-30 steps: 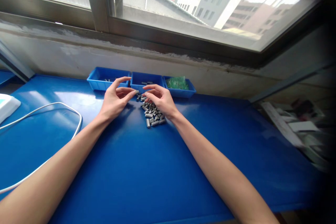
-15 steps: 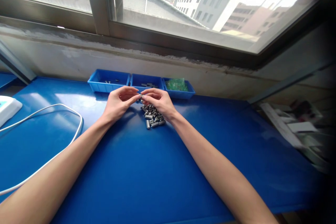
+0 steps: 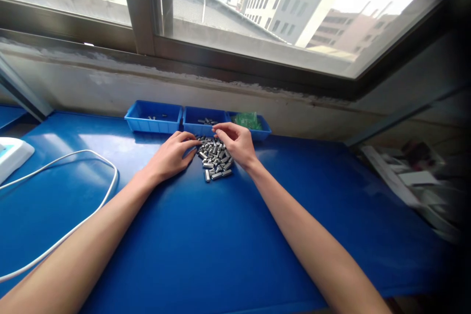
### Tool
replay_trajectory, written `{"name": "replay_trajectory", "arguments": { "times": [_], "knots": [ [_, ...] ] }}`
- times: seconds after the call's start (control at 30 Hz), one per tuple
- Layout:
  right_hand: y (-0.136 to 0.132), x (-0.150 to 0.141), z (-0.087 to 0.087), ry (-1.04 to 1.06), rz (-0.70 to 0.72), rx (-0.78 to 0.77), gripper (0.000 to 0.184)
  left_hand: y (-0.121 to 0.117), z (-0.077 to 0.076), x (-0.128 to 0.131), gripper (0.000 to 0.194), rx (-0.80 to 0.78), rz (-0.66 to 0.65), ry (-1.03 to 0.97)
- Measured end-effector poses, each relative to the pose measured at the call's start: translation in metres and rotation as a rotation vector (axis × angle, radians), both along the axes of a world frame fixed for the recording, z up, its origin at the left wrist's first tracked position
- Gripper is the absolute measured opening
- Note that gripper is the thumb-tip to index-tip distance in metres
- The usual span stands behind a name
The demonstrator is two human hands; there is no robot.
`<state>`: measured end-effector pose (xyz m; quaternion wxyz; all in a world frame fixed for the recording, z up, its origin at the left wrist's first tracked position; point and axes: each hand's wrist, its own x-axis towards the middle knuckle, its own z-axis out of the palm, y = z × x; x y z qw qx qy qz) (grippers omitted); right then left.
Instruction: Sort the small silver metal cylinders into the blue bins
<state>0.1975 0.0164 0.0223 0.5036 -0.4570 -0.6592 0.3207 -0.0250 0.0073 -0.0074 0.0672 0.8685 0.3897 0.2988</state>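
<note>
A heap of small metal hex standoffs (image 3: 217,157) lies on the blue table (image 3: 206,235). At its left edge is my left hand (image 3: 172,157), palm down, thumb and fingers apart, the fingertips touching or just beside the nearest pieces. My right hand (image 3: 238,144) hovers over the heap's back right side, in front of the middle blue bin (image 3: 200,117). Its thumb and index finger are pinched together; whatever lies between them is too small to make out. Several metal pieces (image 3: 207,121) rest in that bin.
Beside the middle bin stand a left blue bin (image 3: 152,125) with a few small screws and a right blue bin (image 3: 261,133) holding a green bag (image 3: 247,120). A white cable (image 3: 114,167) curves across the left side near a white device (image 3: 14,154). Behind runs the window frame (image 3: 235,61).
My hands met over the heap half a second ago and are now apart. The left has lowered to the heap's left edge; the right has shifted slightly right.
</note>
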Motion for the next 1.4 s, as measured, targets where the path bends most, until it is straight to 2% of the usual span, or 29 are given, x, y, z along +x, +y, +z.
{"name": "replay_trajectory", "arguments": {
  "times": [0.1, 0.2, 0.3, 0.47, 0.67, 0.8, 0.93, 1.03, 1.2, 1.4],
  "knots": [
    [-0.012, 0.011, -0.007, -0.03, -0.115, 0.042, 0.021, 0.0, 0.001, -0.001, 0.031, -0.027, 0.03, -0.023],
    [-0.015, 0.019, -0.016, 0.099, -0.231, 0.019, 0.027, -0.001, 0.003, -0.001, 0.027, -0.055, 0.045, -0.048],
    [-0.012, 0.021, -0.021, 0.142, -0.243, -0.042, 0.035, -0.002, 0.005, 0.0, 0.024, -0.067, 0.05, -0.051],
    [-0.013, 0.014, -0.022, 0.134, -0.15, -0.066, 0.038, 0.0, 0.001, -0.002, 0.023, -0.092, 0.059, -0.089],
    [-0.015, 0.014, -0.024, 0.061, -0.315, -0.023, 0.038, 0.002, 0.001, -0.003, 0.026, -0.112, 0.092, -0.143],
    [-0.014, 0.014, -0.022, -0.002, -0.306, -0.055, 0.036, -0.001, 0.007, -0.001, 0.025, -0.14, 0.103, -0.311],
    [-0.015, 0.012, -0.021, 0.002, -0.32, -0.056, 0.031, -0.003, 0.007, -0.001, 0.026, -0.274, 0.074, -0.559],
    [-0.016, 0.011, -0.02, 0.01, -0.338, -0.063, 0.03, -0.003, 0.007, -0.002, 0.027, -0.355, 0.07, -0.641],
    [-0.019, 0.011, -0.017, -0.033, -0.415, -0.071, 0.029, -0.004, 0.009, -0.002, 0.03, -0.433, 0.102, -0.594],
    [-0.015, 0.014, -0.021, 0.022, -0.386, -0.051, 0.027, -0.005, 0.011, 0.001, 0.027, -0.326, 0.108, -0.441]
  ]
}}
